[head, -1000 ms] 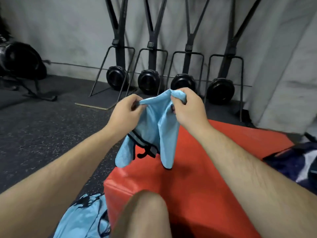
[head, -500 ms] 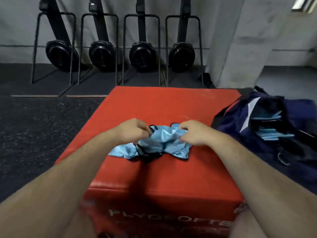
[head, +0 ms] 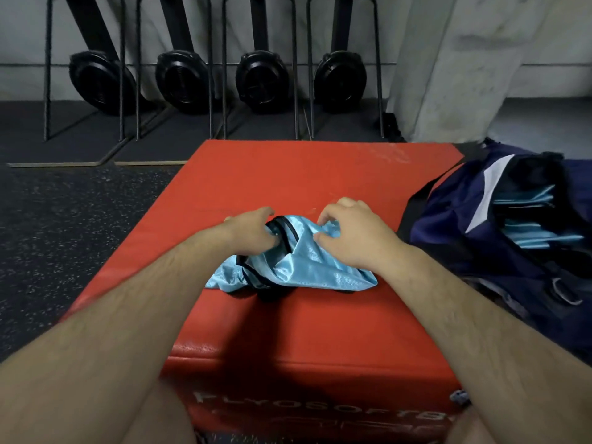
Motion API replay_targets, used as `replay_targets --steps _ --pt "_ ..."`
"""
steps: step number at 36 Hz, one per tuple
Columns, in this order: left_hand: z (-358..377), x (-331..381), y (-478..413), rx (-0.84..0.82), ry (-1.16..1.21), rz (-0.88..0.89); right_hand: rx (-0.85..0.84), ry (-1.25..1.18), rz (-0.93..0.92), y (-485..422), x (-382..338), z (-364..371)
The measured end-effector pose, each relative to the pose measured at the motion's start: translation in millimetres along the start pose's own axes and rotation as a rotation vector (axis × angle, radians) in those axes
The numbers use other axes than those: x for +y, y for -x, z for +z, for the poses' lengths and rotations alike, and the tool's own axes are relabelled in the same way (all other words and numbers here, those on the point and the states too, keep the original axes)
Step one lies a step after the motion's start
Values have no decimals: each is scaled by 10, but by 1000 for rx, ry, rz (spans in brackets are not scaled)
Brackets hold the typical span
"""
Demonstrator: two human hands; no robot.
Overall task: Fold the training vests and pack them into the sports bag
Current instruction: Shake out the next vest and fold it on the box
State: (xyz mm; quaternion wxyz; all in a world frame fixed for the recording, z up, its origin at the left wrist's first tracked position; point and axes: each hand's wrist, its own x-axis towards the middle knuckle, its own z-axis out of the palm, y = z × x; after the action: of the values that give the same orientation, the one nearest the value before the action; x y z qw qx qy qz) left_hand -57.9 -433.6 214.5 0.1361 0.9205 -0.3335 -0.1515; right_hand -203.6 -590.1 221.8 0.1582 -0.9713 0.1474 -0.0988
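Head view: sports bag [head: 455,229] holds folded vests [head: 541,240]; loose vest [head: 307,267] on red box [head: 320,174].

The left hand [head: 253,230] and right hand [head: 349,229] are gripping a crumpled light-blue training vest [head: 298,267] lying on a red plyo box [head: 288,174], beside a navy sports bag [head: 464,238].

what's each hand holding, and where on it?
Both hold the blue vest: left hand at its black-trimmed opening, right hand pinching the far edge.

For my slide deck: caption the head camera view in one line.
Left hand and right hand grip a crumpled blue vest on a red box beside the sports bag.
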Motion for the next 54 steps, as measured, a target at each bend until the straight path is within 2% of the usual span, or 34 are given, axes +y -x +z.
replay_targets --steps 6,10,13,18,23,27,31,34,36,38,42,45,47,49,51,52,54 --pt "-43 94 -35 192 186 166 52 16 -55 -26 -6 24" --pt "-132 238 68 212 445 365 108 -215 -31 -53 -47 -7" --pt "-165 298 130 242 506 466 180 -229 -64 -64 -97 -35" --pt "-204 335 180 353 463 468 248 -305 -72 -33 -165 -109" --pt "-234 254 186 309 373 327 344 -512 42 -12 -134 -263" --pt "-285 260 224 394 378 328 307 -552 131 36 -58 -317" --pt "-363 396 309 483 531 412 166 -600 74 177 -141 -313" --pt "-335 459 340 426 561 450 235 -447 26 214 -195 -269" --pt "-294 467 348 371 504 403 285 -383 66 195 -161 -232" --pt "-249 422 341 256 358 246 304 -380 148 173 -94 -215" --pt "-193 266 356 24 -91 -30 304 -372 318 128 92 -218" --pt "-214 239 436 -86 -266 -79 296 -431 393 152 108 -255" --pt "-254 226 438 -72 -249 -9 282 -413 403 192 72 -269" --pt "-280 216 416 13 -111 86 376 -221 304 243 -8 -297" --pt "-286 256 406 131 27 177 484 -149 66 298 -147 -343" --pt "-289 294 415 198 90 228 466 -166 -29 304 -205 -350" --pt "-301 369 448 273 259 302 317 -213 -143 326 -324 -342"
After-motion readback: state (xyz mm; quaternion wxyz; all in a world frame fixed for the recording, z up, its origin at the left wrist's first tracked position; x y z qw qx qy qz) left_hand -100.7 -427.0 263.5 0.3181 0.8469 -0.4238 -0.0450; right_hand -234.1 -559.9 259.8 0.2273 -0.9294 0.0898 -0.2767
